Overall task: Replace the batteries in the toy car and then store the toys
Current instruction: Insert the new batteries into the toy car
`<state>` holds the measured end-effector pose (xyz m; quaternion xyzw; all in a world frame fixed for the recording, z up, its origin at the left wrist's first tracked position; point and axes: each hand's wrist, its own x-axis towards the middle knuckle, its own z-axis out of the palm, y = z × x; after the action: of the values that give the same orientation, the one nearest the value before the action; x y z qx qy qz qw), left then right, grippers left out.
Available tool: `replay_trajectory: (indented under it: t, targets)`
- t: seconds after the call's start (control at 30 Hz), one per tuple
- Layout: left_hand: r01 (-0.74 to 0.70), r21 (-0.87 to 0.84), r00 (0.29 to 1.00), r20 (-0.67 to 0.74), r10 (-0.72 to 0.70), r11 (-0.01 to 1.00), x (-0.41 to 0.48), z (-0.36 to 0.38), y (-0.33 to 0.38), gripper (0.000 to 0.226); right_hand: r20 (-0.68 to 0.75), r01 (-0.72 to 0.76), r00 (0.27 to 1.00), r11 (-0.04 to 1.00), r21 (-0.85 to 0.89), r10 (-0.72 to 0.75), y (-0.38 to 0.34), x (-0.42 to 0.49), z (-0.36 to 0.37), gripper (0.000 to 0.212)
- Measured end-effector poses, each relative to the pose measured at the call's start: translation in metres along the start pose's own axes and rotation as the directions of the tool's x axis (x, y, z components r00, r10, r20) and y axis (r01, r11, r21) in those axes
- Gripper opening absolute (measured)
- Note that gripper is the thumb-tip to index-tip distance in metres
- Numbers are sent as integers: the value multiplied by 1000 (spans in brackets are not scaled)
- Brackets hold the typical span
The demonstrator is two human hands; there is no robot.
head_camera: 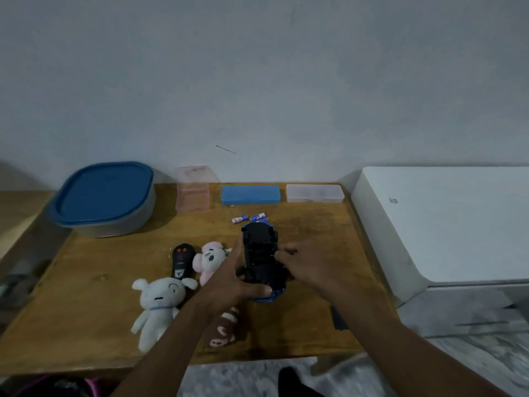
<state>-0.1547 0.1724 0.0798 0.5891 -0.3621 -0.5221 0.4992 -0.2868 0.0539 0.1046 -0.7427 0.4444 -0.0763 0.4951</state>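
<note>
A blue-lidded tub (104,196) stands at the far left of the desk (100,282). Nearer the person lie a white plush (159,305) and a black remote (182,260), with a pink box (193,190) against the wall behind them. A pink plush (210,260) lies just beside the remote, and a brown plush (226,330) shows partly under the left forearm.

At centre, the left grip (232,279) cradles the car (260,253), which is belly up and raised a little off the desk. The thumb wraps the near end and a straight forefinger runs up the car's left flank. Beyond the car lie a blue case (250,194) and loose batteries (252,218), the latter just past its far end.

The right grip (303,265) has its fingers curled onto the car's right edge at the open underside. Whether they pinch anything small there is hidden. Further right sit a clear case (315,192), a dark flat piece (339,318), perhaps the bay's cover, and a white machine (443,224) off the desk.

The step appears to be work at the battery bay, with storing not yet begun. To do it well, the left grip should keep the car level and steady. The right should seat each cell against its spring, matching the polarity marks. Old and new cells should be kept apart, and the cover closed fully before the car is turned upright.
</note>
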Motion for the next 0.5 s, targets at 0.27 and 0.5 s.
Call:
replay_trajectory:
  t: [0.27,0.5]
  targets:
    - [43,-104,989,-136,-57,994,28,-42,-16,121,166,49,984,997,65,-59,-8,68,5,22]
    - [79,-315,966,-211,-151,946,53,-71,-13,125,120,395,913,771,-500,-390,4,175,6,25]
